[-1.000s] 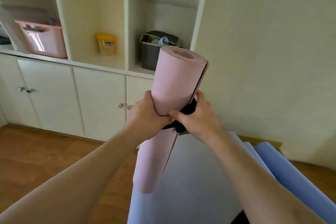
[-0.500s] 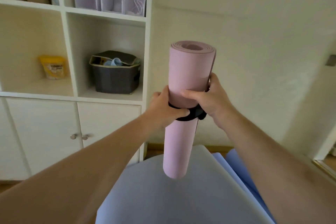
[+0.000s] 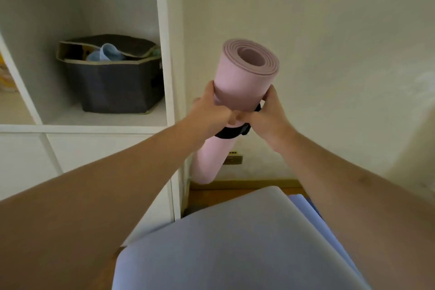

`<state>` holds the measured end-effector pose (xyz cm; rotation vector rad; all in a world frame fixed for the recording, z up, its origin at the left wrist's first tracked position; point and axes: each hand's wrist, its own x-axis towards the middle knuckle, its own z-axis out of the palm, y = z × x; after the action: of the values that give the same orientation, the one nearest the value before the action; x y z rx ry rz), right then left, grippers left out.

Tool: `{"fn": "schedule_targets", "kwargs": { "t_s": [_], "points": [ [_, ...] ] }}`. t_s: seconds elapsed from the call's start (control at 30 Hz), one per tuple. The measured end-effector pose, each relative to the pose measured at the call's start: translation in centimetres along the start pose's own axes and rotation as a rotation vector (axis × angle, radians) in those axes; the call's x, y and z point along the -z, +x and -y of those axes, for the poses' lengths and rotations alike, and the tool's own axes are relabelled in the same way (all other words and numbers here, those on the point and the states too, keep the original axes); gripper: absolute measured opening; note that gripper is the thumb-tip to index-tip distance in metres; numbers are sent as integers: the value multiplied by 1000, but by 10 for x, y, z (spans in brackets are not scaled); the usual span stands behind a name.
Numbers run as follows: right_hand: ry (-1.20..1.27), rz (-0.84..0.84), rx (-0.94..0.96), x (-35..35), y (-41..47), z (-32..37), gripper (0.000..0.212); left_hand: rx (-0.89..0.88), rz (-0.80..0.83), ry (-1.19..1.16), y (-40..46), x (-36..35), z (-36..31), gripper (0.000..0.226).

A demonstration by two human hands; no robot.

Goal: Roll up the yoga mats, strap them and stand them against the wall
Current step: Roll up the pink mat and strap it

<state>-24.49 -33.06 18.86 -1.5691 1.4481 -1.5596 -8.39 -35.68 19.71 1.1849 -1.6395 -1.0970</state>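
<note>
A rolled pink yoga mat [image 3: 244, 77] stands nearly upright in the air in front of the cream wall [image 3: 329, 30], its spiral top end facing me. A black strap [image 3: 229, 132] circles its middle. My left hand [image 3: 209, 110] grips the roll from the left just above the strap, and my right hand [image 3: 268, 113] grips it from the right. The mat's lower end [image 3: 203, 172] hangs close to the baseboard, beside the shelf unit's side. A grey-blue mat [image 3: 235, 242] lies flat on the floor below, with a blue mat [image 3: 308, 207] along its right edge.
A white shelf unit [image 3: 164, 54] stands at the left and holds a dark fabric bin [image 3: 113, 82] with blue cloth in it. A wall socket [image 3: 233, 159] sits low behind the roll. A strip of wooden floor [image 3: 223, 195] lies between the flat mats and the wall.
I have moved closer to the wall, right of the shelf unit. The pink roll went lower and farther forward, its top end tipping toward me, with both hands still gripping it.
</note>
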Motion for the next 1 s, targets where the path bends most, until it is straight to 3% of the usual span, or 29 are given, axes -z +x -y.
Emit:
{"fn": "schedule_targets", "kwargs": {
  "t_s": [0.4, 0.63, 0.73, 0.8, 1.0],
  "points": [
    [-41, 96, -120, -97, 90, -178, 105, 162, -114, -100, 124, -20, 160, 107],
    [-67, 98, -146, -133, 133, -211, 100, 188, -293, -282, 174, -35, 196, 114],
    [-64, 90, -162, -150, 148, -223, 93, 221, -377, -390, 196, -43, 206, 103],
    [-67, 80, -152, -161, 157, -229, 96, 213, -435, -388, 206, -44, 214, 97],
    [-161, 100, -95, -173, 174, -230, 90, 158, -471, -316, 208, -35, 229, 111]
  ]
}}
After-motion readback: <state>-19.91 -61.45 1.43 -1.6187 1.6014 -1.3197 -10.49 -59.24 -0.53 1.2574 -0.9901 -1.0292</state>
